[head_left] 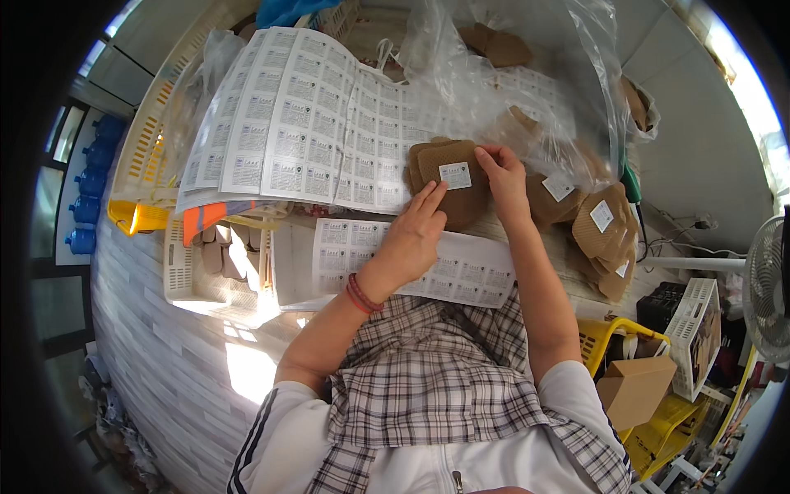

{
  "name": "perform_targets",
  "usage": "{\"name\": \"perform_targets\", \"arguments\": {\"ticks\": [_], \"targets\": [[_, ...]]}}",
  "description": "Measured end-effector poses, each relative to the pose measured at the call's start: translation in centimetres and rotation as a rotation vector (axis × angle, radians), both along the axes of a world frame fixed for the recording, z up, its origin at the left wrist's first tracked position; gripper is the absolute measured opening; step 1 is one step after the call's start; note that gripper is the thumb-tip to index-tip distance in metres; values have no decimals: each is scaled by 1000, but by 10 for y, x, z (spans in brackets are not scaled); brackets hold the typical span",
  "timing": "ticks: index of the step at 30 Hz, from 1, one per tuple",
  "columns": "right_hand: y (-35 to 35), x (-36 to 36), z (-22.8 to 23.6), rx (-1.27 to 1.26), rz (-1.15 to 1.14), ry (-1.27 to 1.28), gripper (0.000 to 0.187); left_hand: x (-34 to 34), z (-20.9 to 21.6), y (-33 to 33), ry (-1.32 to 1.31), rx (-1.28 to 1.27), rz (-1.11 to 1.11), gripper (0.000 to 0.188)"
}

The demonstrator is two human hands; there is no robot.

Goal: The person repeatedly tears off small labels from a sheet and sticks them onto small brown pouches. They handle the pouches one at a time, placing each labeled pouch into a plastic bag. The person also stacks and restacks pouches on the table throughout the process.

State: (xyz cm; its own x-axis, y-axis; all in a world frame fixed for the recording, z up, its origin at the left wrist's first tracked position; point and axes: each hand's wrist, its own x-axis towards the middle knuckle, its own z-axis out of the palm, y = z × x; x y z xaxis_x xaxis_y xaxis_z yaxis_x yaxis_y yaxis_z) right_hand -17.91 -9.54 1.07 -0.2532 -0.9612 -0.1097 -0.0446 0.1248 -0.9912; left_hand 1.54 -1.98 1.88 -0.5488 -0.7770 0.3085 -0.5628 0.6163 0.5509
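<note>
A brown textured pad [470,196] with rounded corners lies on top of a small stack of similar pads [420,161] in front of me. A white printed label [455,175] sits on its surface. My right hand [505,179] pinches the pad's upper right edge between thumb and fingers. My left hand [415,235] has its index and middle fingers stretched out, with the tips at the label's lower left corner. Beneath my left wrist lies a sheet of printed labels [468,267]. To the right, more brown pads [605,226] are piled, several bearing white labels.
Large label sheets [288,115] spread over the left of the table. Clear plastic bags [527,49] cover its far right. A cream crate [177,272] holds brown pieces at the left. Yellow and white crates [698,329], a cardboard box [632,387] and a fan [765,288] stand at the right.
</note>
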Motion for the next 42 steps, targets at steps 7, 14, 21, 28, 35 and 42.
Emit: {"name": "perform_targets", "arguments": {"ticks": [7, 14, 21, 28, 35, 42], "targets": [[9, -5, 5, 52, 167, -24, 18, 2, 0, 6, 53, -50, -11, 2], [46, -19, 30, -86, -34, -456, 17, 9, 11, 27, 104, -7, 33, 7], [94, -116, 56, -538, -604, 163, 14, 7, 18, 45, 191, 185, 4, 10], [127, -124, 79, -414, -614, 1295, 46, -11, 0, 49, 291, 296, -16, 15], [169, 6, 12, -336, 201, 841, 22, -5, 2, 49, 338, 291, -20, 20], [170, 13, -1, -474, 131, 826, 11, 30, -2, 49, 188, 391, 135, 11]]}}
